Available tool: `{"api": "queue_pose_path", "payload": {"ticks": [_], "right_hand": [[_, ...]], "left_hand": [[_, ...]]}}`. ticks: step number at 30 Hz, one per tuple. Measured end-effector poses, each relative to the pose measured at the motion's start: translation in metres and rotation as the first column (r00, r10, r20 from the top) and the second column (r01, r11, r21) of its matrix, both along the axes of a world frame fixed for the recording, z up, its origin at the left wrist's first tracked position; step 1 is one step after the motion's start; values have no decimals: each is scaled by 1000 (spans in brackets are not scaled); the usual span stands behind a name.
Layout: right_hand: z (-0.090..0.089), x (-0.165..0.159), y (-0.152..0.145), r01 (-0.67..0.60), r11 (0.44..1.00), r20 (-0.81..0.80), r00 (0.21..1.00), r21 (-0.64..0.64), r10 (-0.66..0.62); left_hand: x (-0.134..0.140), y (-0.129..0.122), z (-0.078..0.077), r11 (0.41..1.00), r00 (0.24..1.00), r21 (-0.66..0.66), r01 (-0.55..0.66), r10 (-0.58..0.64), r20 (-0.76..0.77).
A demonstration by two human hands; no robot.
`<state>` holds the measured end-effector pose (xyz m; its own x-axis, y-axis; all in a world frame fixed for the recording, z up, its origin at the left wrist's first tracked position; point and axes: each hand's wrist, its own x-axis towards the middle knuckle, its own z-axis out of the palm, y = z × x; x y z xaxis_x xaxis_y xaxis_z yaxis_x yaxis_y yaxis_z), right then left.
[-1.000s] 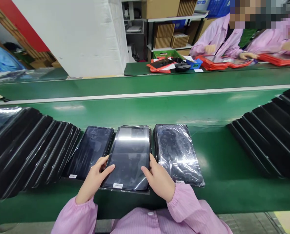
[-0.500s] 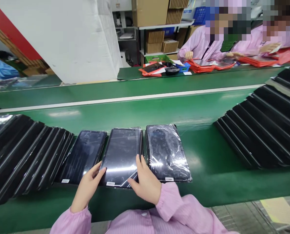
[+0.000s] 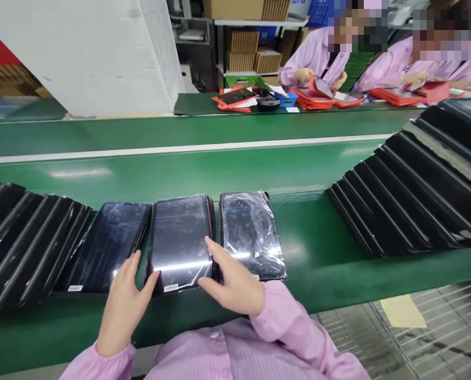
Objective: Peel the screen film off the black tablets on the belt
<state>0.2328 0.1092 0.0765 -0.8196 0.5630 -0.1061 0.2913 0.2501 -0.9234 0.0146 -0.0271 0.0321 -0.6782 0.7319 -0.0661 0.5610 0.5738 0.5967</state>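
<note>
Three low stacks of dark, glossy tablet-like screens lie side by side before me. On the middle stack (image 3: 180, 237) the top screen has a small white label at its lower edge. My left hand (image 3: 124, 301) is open at that stack's lower left corner, thumb by its edge and fingers over the gap to the left stack (image 3: 104, 243). My right hand (image 3: 233, 279) is open at the lower right corner, with thumb and fingers apart along the edge; whether it touches is hard to tell. The right stack (image 3: 249, 227) wears wrinkled clear film, partly behind my right hand.
Slanted rows of dark screens stand at left (image 3: 25, 243) and right (image 3: 413, 195) on the green conveyor belt (image 3: 307, 237). Across a white rail (image 3: 204, 147), co-workers in pink handle red sleeves (image 3: 314, 100). A green crate (image 3: 243, 81) and a blue bin (image 3: 286, 99) sit there.
The view has swung to the right, so everything sits further left. My left hand has opened wider and drawn off the middle stack's left edge. Across the belt, a co-worker has lifted a red sleeve.
</note>
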Motion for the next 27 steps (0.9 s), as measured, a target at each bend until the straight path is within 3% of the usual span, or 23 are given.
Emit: {"api": "queue_pose_path", "payload": {"ticks": [2, 3, 4, 5, 6, 9, 10, 12, 15, 19, 27], "right_hand": [[4, 31, 21, 95, 996, -192, 977, -4, -93], [4, 47, 34, 221, 975, -227, 951, 17, -211], [0, 62, 50, 389, 919, -223, 903, 63, -367], [-5, 74, 66, 552, 825, -212, 826, 121, -522], [-13, 84, 82, 615, 776, -200, 785, 142, -586], [-39, 92, 123, 623, 763, -144, 782, 171, -606], [-46, 90, 134, 606, 774, -126, 795, 181, -593], [-57, 83, 155, 573, 793, -94, 819, 206, -567], [-61, 72, 183, 530, 808, -64, 844, 259, -533], [-54, 65, 213, 452, 825, -41, 883, 340, -467], [-38, 51, 207, 303, 868, -37, 949, 393, -314]], "left_hand": [[11, 8, 10, 997, 987, 66, 44, -33, -157], [19, 13, 14, 990, 976, 100, 97, -75, -207], [28, 19, 16, 974, 958, 130, 183, -147, -248], [38, 25, 17, 943, 926, 146, 298, -249, -283], [48, 30, 16, 891, 873, 142, 432, -374, -313], [75, 48, 9, 646, 618, 38, 762, -708, -341], [82, 54, 7, 576, 542, 0, 818, -771, -334], [89, 66, 5, 498, 461, -48, 866, -831, -312], [87, 82, 6, 463, 441, -33, 886, -862, -251], [79, 90, 8, 483, 488, 68, 873, -861, -145], [78, 87, 3, 526, 529, 67, 848, -832, -167]]}}
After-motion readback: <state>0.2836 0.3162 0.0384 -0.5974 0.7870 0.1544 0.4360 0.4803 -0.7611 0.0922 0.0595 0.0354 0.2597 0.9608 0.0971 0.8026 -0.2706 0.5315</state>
